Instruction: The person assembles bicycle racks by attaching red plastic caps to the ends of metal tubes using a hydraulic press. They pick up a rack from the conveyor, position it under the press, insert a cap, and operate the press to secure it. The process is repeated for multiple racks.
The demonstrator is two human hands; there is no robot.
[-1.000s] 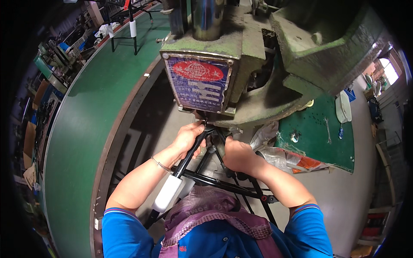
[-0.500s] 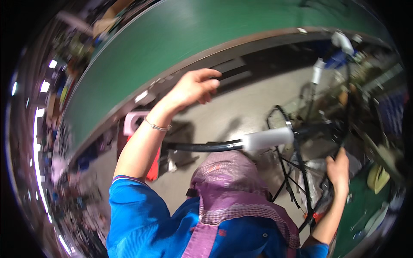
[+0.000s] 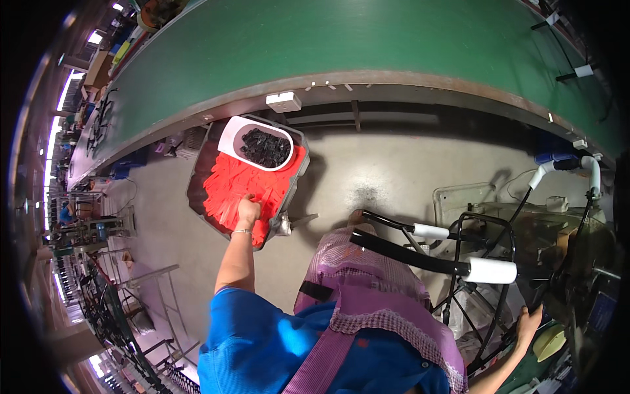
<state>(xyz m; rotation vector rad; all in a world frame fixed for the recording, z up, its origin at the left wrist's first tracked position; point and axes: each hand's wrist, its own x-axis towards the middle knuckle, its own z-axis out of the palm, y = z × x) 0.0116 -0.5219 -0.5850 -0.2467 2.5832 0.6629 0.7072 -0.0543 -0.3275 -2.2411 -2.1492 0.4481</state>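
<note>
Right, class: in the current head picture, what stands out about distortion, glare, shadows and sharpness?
Head view: the fisheye bends the long green-topped workbench into an arc; head view: the long white strip of light glares at far left; head view: a dark shadow lies on the pale grey floor just right of the grey plastic bin; head view: the bare left hand looks fairly sharp.

Green bench top (image 3: 367,36) spans the upper frame; its front edge reads as curved (fisheye bend, presumably). White box (image 3: 283,102) sits on that edge, left of upper centre. Cardboard box (image 3: 100,71) stands at upper left. Grey floor (image 3: 374,157) fills mid-frame. Pale yellow-green object (image 3: 548,343) lies lower right.
</note>
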